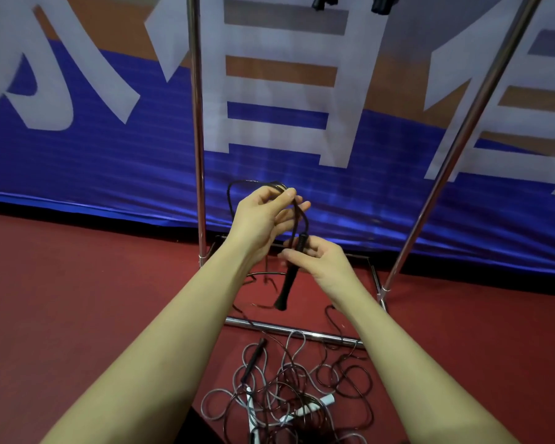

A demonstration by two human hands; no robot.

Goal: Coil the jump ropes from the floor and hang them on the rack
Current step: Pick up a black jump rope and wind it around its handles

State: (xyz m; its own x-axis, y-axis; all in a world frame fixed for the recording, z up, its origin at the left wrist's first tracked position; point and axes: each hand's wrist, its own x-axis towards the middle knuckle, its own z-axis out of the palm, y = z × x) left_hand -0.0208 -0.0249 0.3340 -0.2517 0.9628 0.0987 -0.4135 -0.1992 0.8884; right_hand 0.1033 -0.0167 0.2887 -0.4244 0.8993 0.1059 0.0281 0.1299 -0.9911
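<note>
Both hands are raised in front of the rack (198, 129), between its two chrome uprights. The left hand (263, 216) pinches a loop of black cord (237, 184) between thumb and fingers. Just below it, the right hand (314, 257) grips the black handle (289, 280) of the same jump rope; the handle hangs downward, its flared end above the rack's base bar (289, 330). In front of that bar, a tangle of jump ropes (289, 395) lies on the red floor (77, 299), apparently black and grey cords with black and white handles. Behind the rack hangs a blue banner (109, 161).
</note>
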